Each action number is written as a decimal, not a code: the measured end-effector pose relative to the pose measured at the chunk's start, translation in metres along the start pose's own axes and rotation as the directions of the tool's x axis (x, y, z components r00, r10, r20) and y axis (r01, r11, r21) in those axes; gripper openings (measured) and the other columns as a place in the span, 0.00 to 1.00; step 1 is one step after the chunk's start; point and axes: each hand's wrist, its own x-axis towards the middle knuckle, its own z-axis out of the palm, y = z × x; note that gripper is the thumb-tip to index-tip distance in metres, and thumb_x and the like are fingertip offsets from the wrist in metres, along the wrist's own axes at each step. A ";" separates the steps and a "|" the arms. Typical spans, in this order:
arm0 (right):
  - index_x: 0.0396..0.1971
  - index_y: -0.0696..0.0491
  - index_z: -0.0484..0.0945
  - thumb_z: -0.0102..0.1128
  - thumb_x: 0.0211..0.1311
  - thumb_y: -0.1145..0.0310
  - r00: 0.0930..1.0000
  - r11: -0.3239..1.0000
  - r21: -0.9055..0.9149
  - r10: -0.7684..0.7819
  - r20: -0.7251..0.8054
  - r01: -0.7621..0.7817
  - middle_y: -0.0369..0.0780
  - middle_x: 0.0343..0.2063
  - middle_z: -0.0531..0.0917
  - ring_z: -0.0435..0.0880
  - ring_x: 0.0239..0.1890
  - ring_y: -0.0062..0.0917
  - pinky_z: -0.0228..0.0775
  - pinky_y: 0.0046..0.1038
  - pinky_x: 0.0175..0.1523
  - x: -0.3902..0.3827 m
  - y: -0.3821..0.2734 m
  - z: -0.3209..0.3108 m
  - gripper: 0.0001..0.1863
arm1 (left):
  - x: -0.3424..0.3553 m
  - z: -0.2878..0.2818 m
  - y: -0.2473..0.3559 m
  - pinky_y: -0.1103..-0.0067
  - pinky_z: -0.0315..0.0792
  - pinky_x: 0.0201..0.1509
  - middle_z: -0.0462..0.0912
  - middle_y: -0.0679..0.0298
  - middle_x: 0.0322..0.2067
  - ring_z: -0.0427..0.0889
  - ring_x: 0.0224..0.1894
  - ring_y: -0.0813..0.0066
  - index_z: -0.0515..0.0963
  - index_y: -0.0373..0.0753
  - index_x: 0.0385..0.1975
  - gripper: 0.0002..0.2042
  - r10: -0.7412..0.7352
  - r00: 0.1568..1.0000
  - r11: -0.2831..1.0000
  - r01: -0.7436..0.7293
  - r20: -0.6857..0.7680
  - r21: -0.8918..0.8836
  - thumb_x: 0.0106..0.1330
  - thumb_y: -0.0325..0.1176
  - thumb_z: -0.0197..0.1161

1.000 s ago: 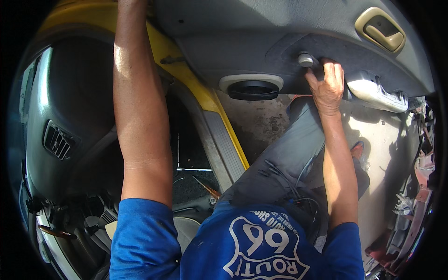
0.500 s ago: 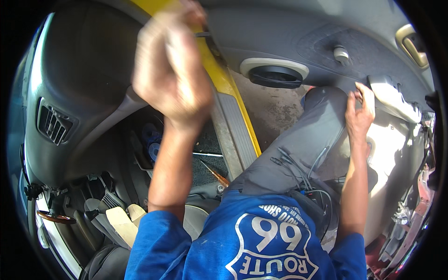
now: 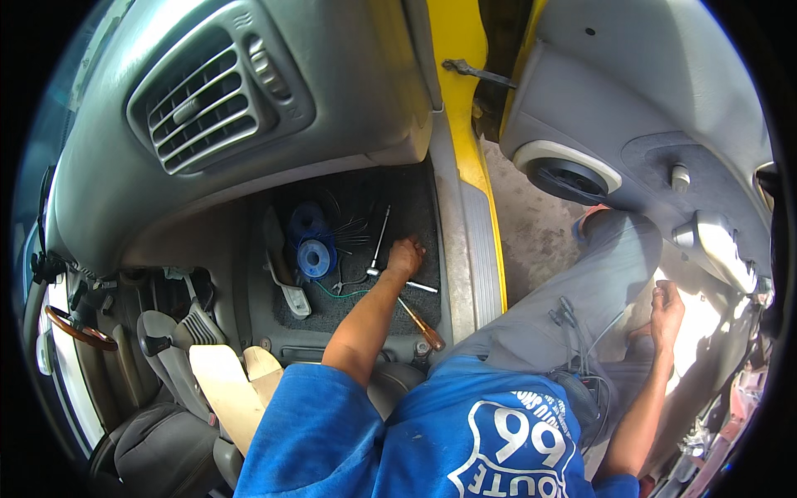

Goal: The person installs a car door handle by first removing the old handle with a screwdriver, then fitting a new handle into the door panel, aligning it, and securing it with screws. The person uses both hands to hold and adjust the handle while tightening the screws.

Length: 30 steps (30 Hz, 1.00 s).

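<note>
My left hand reaches down to the dark carpet of the car's footwell, its fingers curled low; whatever they hold is hidden. Just left of it lies a long chrome ratchet-like tool. By my wrist are a short chrome bar and a screwdriver with an amber handle. Farther left sit blue spools, a green wire and several thin metal pieces. My right hand hangs beside my right leg, fingers curled in; I cannot make out anything in it.
Above the footwell juts the grey dashboard with an air vent. The open door with its speaker stands at right, past the yellow sill. Black cables lie over my lap. Tan panels rest by the seats.
My left hand has come down from high in front of me to the footwell carpet. My right hand has dropped away from the door. The view has shifted toward the footwell.
</note>
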 end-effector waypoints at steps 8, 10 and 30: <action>0.35 0.60 0.75 0.57 0.71 0.73 0.984 0.998 -0.026 -0.050 0.173 0.056 0.39 0.21 0.73 0.70 0.18 0.24 0.67 0.33 0.23 -0.008 -0.026 0.018 0.06 | 0.008 0.013 -0.030 0.58 0.81 0.52 0.87 0.43 0.41 0.86 0.46 0.42 0.82 0.35 0.42 0.12 -0.027 0.994 0.988 0.043 -0.105 0.150 0.64 0.35 0.64; 0.37 0.60 0.77 0.58 0.70 0.73 0.984 0.998 -0.043 -0.041 0.174 0.049 0.39 0.20 0.73 0.70 0.19 0.24 0.67 0.32 0.24 -0.011 -0.022 0.014 0.05 | 0.014 0.009 -0.041 0.58 0.81 0.53 0.86 0.44 0.44 0.86 0.48 0.44 0.83 0.37 0.43 0.14 0.022 0.988 0.984 0.007 -0.154 0.181 0.66 0.39 0.61; 0.44 0.61 0.82 0.58 0.72 0.74 0.964 0.973 0.113 0.173 0.203 -0.199 0.38 0.23 0.79 0.73 0.20 0.20 0.69 0.28 0.29 -0.032 0.008 0.003 0.08 | -0.100 -0.220 -0.180 0.55 0.78 0.56 0.84 0.40 0.48 0.84 0.52 0.39 0.78 0.33 0.55 0.26 -0.378 0.604 0.821 0.569 -0.702 0.049 0.70 0.50 0.62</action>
